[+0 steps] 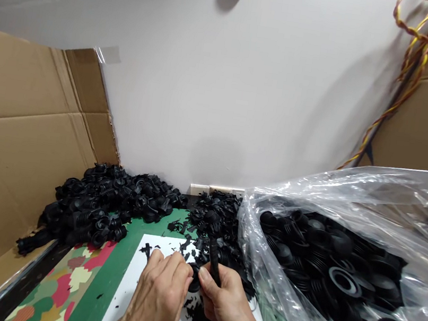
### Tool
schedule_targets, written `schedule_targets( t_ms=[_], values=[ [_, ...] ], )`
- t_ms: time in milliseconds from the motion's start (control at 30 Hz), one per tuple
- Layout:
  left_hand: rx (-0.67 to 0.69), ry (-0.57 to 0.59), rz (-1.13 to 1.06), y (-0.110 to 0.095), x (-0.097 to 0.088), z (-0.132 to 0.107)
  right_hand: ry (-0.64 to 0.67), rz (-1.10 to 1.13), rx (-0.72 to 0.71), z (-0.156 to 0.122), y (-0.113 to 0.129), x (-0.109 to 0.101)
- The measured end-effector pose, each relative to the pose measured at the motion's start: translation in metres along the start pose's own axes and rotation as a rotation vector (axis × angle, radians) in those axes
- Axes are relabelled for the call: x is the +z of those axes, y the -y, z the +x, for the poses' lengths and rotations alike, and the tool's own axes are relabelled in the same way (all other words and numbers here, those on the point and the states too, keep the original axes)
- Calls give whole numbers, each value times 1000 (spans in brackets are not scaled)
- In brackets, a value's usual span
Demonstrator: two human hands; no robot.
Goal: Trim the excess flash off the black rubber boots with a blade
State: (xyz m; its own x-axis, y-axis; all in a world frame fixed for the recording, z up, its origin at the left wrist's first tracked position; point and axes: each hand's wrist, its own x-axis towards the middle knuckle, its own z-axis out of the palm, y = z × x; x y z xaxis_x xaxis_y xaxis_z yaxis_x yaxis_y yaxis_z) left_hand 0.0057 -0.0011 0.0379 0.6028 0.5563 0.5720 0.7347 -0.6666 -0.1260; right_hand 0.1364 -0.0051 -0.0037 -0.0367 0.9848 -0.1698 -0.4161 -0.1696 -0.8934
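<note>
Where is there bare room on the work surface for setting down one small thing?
The camouflage sheet, between cardboard and green mat, looks bare, except where the pile reaches its far end. The mat's strip left of the white sheet is nearly free: one small scrap. Crowded: the back, and around the right hand, towards the bag.

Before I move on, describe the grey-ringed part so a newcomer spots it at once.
Find the clear plastic bag at the right. The grey-ringed part lies among the black parts inside; its broad pale ring sets it apart from darker neighbours.
</note>
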Motion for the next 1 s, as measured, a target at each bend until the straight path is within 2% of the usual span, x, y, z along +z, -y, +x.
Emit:
schedule_targets(
  t_ms=[167, 233, 333, 433, 533, 600, 667, 867, 1000],
  values=[
    [97, -24, 129, -4, 6, 5, -120, -108, -105, -2, -1, 2],
    [86, -34, 127, -6, 10, 6, -161, -142, -137, -3, 0, 2],
    [28, -64, 66, -6, 15, 5, -144, -147, -144, -2, 2, 1],
    [-129, -34, -159, -2, 13, 1, -117, -113, -67, 1, 3, -2],
    [-433, 25, -518, 8, 6, -1, -110, -42, 9, 1, 4, -5],
    [-641, -8, -711, 16, 3, 0, -94, 15, 45, 0, 5, -6],
    [-775, -66, -855, 24, 4, 0, -74, 53, 72, -1, 5, -6],
    [-960, -66, -1128, 29, 23, -5, -25, 149, 96, -2, 7, -3],
    [-910, -19, -1315, 22, 25, -8, -7, 163, 93, -3, 8, 0]
  ],
)
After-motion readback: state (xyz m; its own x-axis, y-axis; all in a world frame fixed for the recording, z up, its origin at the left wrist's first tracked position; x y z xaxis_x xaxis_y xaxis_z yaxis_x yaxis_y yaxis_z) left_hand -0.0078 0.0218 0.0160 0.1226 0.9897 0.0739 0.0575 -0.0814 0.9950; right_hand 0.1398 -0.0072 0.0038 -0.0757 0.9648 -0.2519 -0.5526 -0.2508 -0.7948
